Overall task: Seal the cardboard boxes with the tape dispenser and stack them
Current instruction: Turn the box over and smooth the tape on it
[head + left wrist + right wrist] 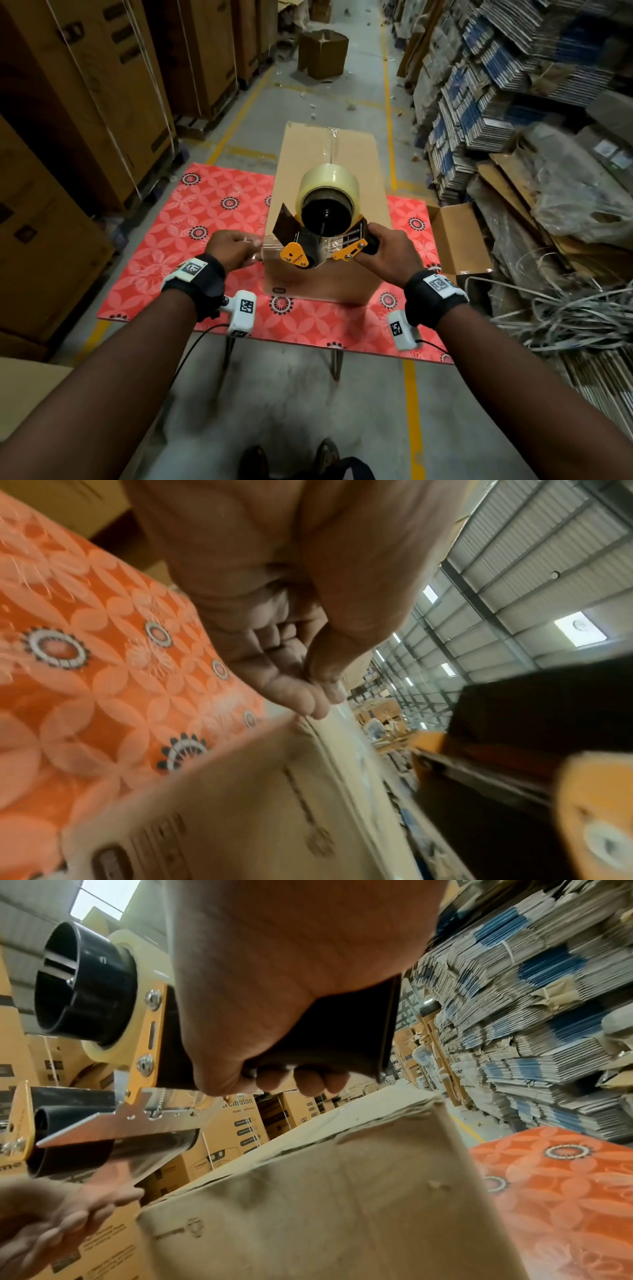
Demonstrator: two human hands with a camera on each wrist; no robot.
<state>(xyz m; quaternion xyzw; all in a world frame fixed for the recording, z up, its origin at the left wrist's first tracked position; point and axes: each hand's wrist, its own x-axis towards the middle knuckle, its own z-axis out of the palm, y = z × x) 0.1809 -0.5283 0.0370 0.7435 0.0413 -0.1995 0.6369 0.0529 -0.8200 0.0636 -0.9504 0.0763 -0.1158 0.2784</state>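
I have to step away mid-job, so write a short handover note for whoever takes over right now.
Right hand: grips the handle of the tape dispenser, held at the near top edge of the cardboard box.
Left hand: pinches the free end of clear tape pulled from the dispenser.
Box: closed, standing on the red patterned table.
Done: a tape strip already lies along the far part of the top seam.
Left: stick this tape down, cut it, then stack the box.

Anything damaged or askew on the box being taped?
Yes: the brown cardboard box on the red floral table has a frayed, dented near top edge, seen from the right wrist. Its top tape strip looks wrinkled at the far end.
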